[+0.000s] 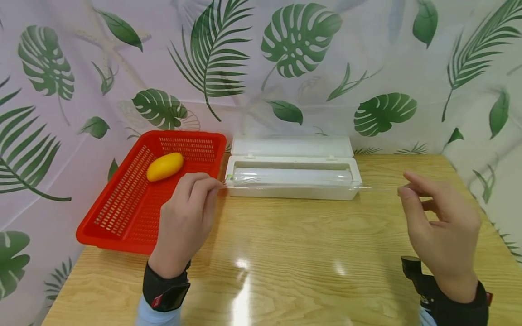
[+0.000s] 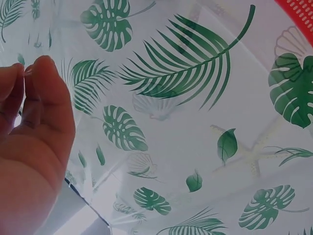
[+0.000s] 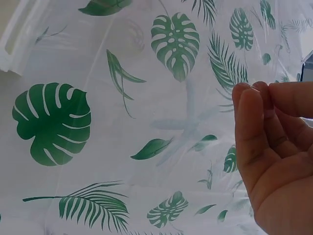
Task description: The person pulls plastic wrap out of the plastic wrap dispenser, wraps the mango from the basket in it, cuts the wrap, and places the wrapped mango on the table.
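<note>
While my left hand (image 1: 187,213) and right hand (image 1: 444,224) pinch the clear cling film (image 1: 285,186) by its edge, it stretches sideways between them, roughly parallel to the white dispenser box (image 1: 291,193), nearer my left.

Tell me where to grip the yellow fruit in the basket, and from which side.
Grip the yellow fruit around its middle, probably best from above, thumb and fingers across its narrow width. It is a long, rounded oval lying lengthwise, and the red basket has walls around it but an open top.
</note>
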`<control>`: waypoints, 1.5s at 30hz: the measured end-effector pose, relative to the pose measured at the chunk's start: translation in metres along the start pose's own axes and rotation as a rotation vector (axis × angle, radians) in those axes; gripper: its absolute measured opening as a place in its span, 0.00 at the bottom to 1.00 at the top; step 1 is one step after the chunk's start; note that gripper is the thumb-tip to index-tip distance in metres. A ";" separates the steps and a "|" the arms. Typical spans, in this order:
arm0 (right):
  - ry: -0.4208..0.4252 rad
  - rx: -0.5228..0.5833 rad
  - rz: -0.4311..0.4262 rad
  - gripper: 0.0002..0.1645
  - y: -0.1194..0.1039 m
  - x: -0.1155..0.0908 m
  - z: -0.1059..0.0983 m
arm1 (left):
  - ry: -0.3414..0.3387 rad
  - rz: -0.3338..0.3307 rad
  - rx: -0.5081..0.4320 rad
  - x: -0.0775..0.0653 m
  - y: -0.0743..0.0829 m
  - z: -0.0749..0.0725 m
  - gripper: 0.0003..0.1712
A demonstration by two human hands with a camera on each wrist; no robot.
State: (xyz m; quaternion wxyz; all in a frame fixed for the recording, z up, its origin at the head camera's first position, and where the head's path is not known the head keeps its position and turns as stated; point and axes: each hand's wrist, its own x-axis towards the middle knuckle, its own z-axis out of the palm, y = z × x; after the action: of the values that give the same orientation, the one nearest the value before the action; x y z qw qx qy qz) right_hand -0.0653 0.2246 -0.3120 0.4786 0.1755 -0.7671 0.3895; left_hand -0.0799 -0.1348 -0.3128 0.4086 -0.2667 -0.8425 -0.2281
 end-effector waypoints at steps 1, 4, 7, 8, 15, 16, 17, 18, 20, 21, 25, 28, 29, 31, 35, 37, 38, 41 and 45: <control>-0.027 -0.012 -0.021 0.12 0.000 -0.003 -0.003 | -0.010 0.027 0.007 -0.003 -0.001 -0.001 0.06; -0.098 -0.020 -0.078 0.09 0.001 -0.011 -0.011 | -0.032 0.103 0.028 -0.012 -0.002 -0.004 0.06; -0.149 0.026 -0.115 0.07 0.003 -0.022 -0.017 | -0.044 0.164 0.032 -0.021 -0.004 -0.007 0.04; -0.166 0.046 -0.123 0.07 0.003 -0.026 -0.019 | -0.052 0.179 0.029 -0.024 -0.004 -0.008 0.05; -0.233 0.137 -0.170 0.09 0.003 -0.044 -0.026 | -0.121 0.233 -0.017 -0.041 -0.003 -0.012 0.15; -0.244 0.149 -0.174 0.10 0.003 -0.047 -0.027 | -0.125 0.244 -0.021 -0.042 -0.003 -0.013 0.15; -0.256 0.168 -0.178 0.10 0.003 -0.049 -0.027 | -0.132 0.254 -0.023 -0.044 -0.002 -0.013 0.15; -0.269 0.185 -0.181 0.11 0.004 -0.051 -0.028 | -0.140 0.259 -0.022 -0.046 -0.001 -0.013 0.15; -0.299 0.203 -0.183 0.13 0.005 -0.056 -0.030 | -0.164 0.264 -0.023 -0.050 0.001 -0.014 0.15; -0.314 0.214 -0.183 0.14 0.006 -0.058 -0.030 | -0.175 0.266 -0.023 -0.053 0.001 -0.013 0.16; -0.362 0.232 -0.216 0.18 0.009 -0.064 -0.030 | -0.235 0.264 -0.037 -0.066 0.001 -0.011 0.17; -0.393 0.244 -0.251 0.17 0.008 -0.067 -0.029 | -0.297 0.282 -0.051 -0.078 0.001 -0.006 0.18; -0.404 0.242 -0.262 0.17 0.008 -0.068 -0.029 | -0.327 0.288 -0.049 -0.082 0.001 -0.005 0.19; -0.424 0.248 -0.282 0.16 0.008 -0.070 -0.027 | -0.395 0.299 -0.044 -0.090 0.000 -0.002 0.21; -0.458 0.227 -0.313 0.14 0.012 -0.080 -0.024 | -0.531 0.320 -0.005 -0.107 -0.004 0.004 0.19; -0.474 0.196 -0.330 0.13 0.016 -0.089 -0.022 | -0.586 0.324 0.013 -0.114 -0.005 0.008 0.15; -0.492 0.169 -0.331 0.12 0.018 -0.093 -0.021 | -0.609 0.323 0.023 -0.118 -0.006 0.010 0.13; -0.553 0.089 -0.330 0.11 0.025 -0.108 -0.020 | -0.668 0.311 0.049 -0.126 -0.007 0.016 0.12; -0.687 -0.035 -0.287 0.07 0.032 -0.125 -0.018 | -0.728 0.307 0.089 -0.134 -0.009 0.024 0.11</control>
State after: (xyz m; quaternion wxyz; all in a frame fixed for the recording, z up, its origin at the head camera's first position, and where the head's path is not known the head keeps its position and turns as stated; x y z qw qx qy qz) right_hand -0.0151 0.2458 -0.4305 0.2458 0.3935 -0.8571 0.2238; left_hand -0.0285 -0.1623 -0.4366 0.1239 -0.4350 -0.8917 -0.0180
